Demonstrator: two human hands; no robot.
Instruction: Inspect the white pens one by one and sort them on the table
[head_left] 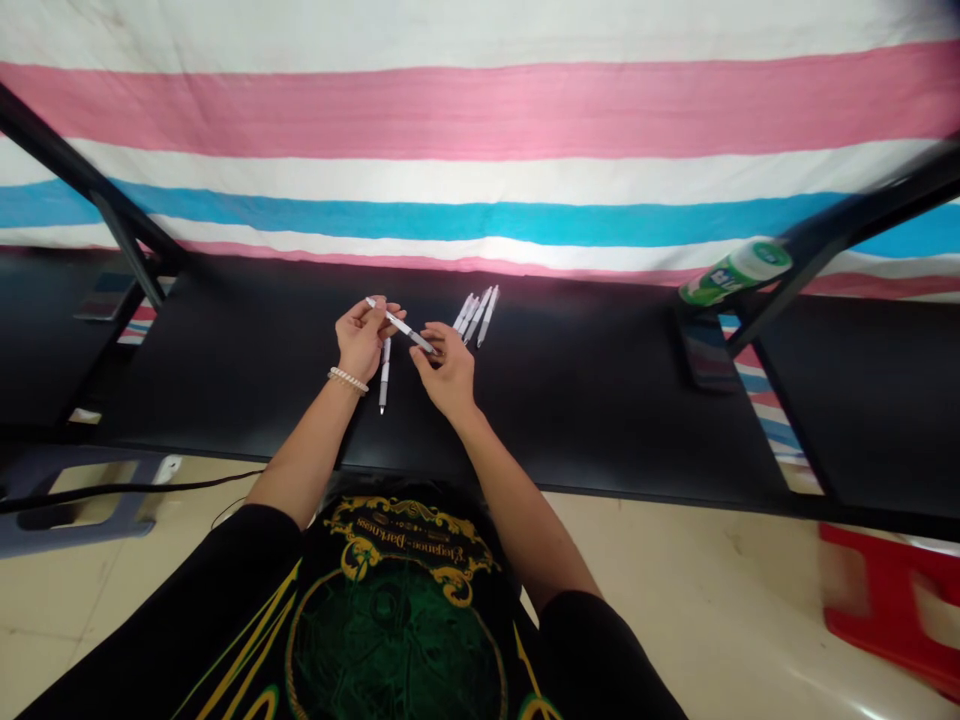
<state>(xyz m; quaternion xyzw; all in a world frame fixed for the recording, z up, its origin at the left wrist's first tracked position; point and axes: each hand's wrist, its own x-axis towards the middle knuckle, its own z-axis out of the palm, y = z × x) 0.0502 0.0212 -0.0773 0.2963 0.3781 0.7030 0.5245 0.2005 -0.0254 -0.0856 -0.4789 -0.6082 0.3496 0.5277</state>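
White-and-grey slim plastic pen (409, 332) is positioned between both hands, over the middle of the black flat bench (585, 400), sloping from far left to near right. The left hand (362, 338) pinches the far-left end between thumb and fingers. The right hand (448, 372) curls thumb and fingers around the near-right end; whether it grips firmly cannot be told.

Risk: if the left pinch loosens while the right is not secure, the pen may drop and roll. Uneven force from the two hands could twist it loose. A low sweep of the right hand could scatter the white-and-grey pen cluster (487, 316) just beyond it.

Visibility: the right hand covers part of the cluster, preventing a reliable count. The left hand hides the far end of the single white-and-grey loose pen (385, 378). Fine markings are illegible.
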